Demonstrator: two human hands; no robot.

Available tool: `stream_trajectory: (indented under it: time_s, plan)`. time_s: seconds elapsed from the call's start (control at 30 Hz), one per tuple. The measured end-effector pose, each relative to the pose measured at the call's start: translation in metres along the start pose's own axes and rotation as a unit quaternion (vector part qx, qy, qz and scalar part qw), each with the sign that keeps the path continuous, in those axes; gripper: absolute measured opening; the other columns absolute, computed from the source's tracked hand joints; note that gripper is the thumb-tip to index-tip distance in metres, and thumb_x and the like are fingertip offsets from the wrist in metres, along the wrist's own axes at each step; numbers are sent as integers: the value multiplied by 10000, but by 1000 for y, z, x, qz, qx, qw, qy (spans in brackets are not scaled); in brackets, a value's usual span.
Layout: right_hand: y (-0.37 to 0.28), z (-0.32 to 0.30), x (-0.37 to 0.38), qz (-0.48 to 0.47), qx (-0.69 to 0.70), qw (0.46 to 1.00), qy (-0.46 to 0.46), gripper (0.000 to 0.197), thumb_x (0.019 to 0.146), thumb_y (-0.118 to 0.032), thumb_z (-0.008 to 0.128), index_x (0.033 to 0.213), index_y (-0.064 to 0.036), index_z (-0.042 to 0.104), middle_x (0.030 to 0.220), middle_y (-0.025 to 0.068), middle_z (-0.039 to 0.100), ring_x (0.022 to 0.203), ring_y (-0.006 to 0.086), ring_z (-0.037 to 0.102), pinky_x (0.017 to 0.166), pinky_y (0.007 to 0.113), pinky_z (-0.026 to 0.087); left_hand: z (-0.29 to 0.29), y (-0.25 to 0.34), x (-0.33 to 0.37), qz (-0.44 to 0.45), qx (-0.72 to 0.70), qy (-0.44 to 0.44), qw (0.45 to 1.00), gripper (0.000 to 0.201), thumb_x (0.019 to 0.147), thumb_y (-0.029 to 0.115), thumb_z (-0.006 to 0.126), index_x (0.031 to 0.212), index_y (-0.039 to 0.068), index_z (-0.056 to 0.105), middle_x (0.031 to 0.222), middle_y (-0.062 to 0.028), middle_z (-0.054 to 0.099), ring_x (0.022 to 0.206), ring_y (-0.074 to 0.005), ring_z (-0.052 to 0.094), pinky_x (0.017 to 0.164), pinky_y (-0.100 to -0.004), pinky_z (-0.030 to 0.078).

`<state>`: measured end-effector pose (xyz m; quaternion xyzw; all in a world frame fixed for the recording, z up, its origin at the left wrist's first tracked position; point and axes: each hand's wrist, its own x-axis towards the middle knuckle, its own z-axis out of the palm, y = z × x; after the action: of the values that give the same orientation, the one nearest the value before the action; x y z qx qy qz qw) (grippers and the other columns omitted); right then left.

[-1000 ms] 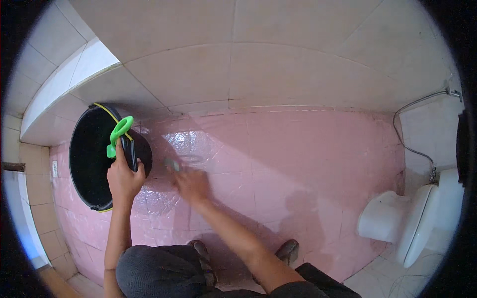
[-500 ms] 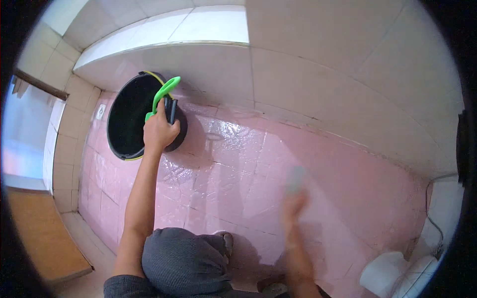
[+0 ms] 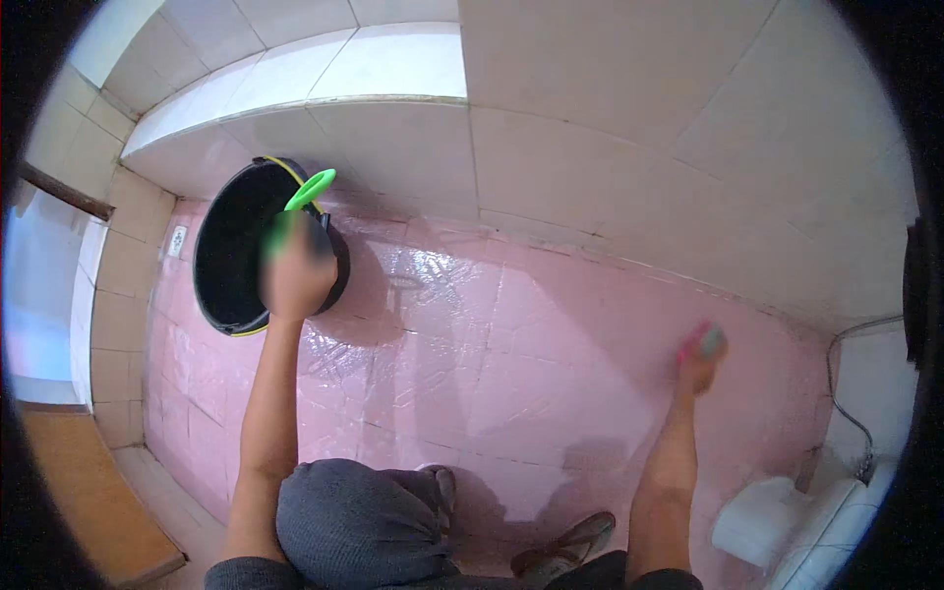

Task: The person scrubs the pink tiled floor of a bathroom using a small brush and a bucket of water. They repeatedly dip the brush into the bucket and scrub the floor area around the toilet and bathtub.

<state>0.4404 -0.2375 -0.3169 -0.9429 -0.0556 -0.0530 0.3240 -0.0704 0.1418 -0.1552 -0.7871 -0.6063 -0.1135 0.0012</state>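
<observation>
My left hand (image 3: 295, 277) is at the near right rim of a black bucket (image 3: 202, 258) with a yellow band. Blur covers its fingers. A bright green handle (image 3: 315, 189) with a looped end sticks up from that hand, and whatever it belongs to is hidden or smeared. Off to the right, my right hand (image 3: 702, 370) is closed round a small pink and green scrubber (image 3: 710, 339), low over or on the pink tiled floor (image 3: 551, 344). The scrubber is blurred, so its underside cannot be made out.
Wet, shiny floor lies right of the bucket. A pale tiled wall (image 3: 590, 147) with a white ledge (image 3: 393, 61) runs behind. A white toilet (image 3: 762, 516) stands at the lower right beneath a grey hose (image 3: 844, 393). My sandalled foot (image 3: 565, 551) is at the lower edge.
My right hand has swung right and a little farther away with the scrubber. The bucket, green handle and my left hand appear slightly lower and farther left as the view shifts.
</observation>
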Motion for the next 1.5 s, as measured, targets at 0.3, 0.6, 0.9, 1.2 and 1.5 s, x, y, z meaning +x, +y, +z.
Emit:
stream_trajectory:
  time_s: [0.3, 0.6, 0.9, 1.2, 1.5]
  plan:
    - [-160, 63, -348, -378, 21, 863, -333, 390, 820, -285, 592, 1151, -78, 612, 601, 160, 603, 563, 383, 591, 603, 497, 491, 2, 9, -7, 56, -9, 12, 998, 780, 697, 232, 650, 1391, 20, 365, 806, -255, 653, 740, -422, 645, 681, -486, 526]
    - [22, -102, -151, -49, -69, 996, 42, 481, 869, -372, 556, 1241, -68, 531, 988, 125, 648, 837, 293, 627, 754, 463, 491, -45, 16, -31, 51, -51, -63, 995, 823, 689, 269, 650, 1409, 31, 331, 827, -278, 645, 774, -442, 641, 720, -519, 514]
    - [-53, -14, -282, -240, -172, 911, -289, 393, 854, -306, 606, 1127, -24, 620, 1004, 177, 651, 818, 332, 626, 699, 467, 486, -49, 99, -74, 156, -95, -92, 979, 849, 689, 244, 668, 1411, 2, 293, 896, -297, 638, 774, -457, 637, 724, -513, 523]
    - [-47, -85, -85, -95, -241, 917, -302, 747, 792, -533, 626, 1330, -41, 463, 1011, 207, 661, 928, 355, 636, 853, 477, 479, -36, 104, -75, 146, -96, -66, 982, 789, 702, 198, 654, 1375, -54, 329, 846, -288, 633, 764, -449, 634, 690, -506, 518]
    - [43, -286, 56, -79, -305, 937, -148, 520, 799, -424, 661, 1113, -13, 602, 941, 141, 690, 882, 289, 662, 767, 406, 517, -35, 129, -102, 242, -89, -162, 953, 872, 691, 195, 662, 1401, -74, 233, 1011, -323, 598, 840, -475, 619, 743, -531, 510]
